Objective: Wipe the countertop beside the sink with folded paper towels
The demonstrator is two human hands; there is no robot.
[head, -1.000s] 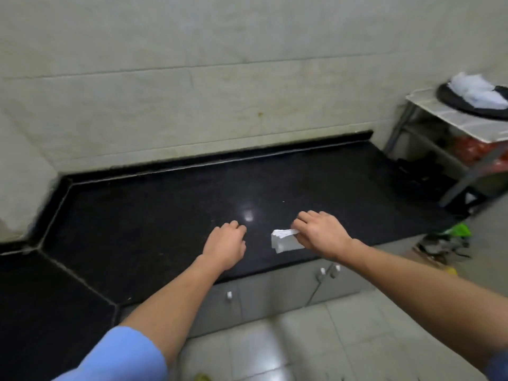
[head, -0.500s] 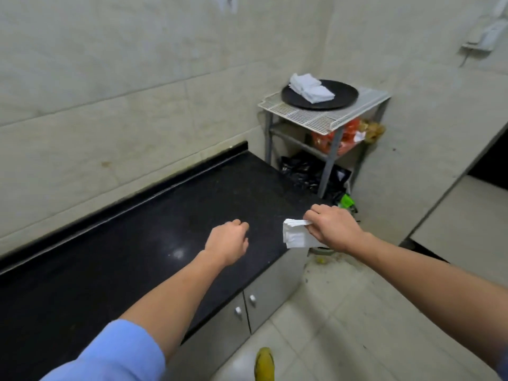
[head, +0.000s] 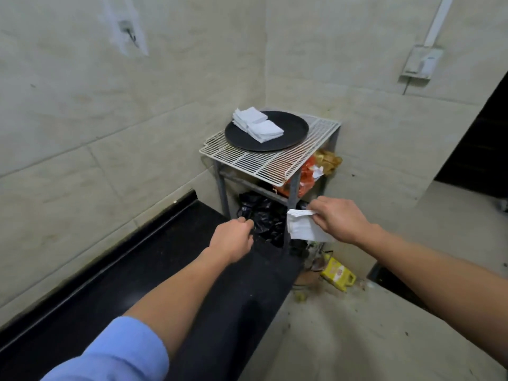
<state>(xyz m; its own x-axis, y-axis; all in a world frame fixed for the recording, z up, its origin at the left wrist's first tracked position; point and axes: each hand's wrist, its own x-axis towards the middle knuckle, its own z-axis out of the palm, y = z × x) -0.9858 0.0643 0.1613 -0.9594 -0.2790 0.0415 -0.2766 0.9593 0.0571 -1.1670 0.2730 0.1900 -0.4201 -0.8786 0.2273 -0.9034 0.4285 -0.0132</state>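
My right hand pinches a folded white paper towel in the air past the right end of the black countertop, in front of the rack's legs. My left hand hovers over the counter's right end with its fingers curled and nothing in it. A stack of folded white paper towels lies on a round black tray on top of the wire rack.
The white wire rack stands in the corner beyond the counter's end, with black bags and orange packets beneath. A yellow carton and scraps lie on the floor. A dark doorway is at right.
The view has swung right from the countertop to the corner rack. Both hands have moved with it to the counter's right end, the right one still holding the folded towel, now off the counter.
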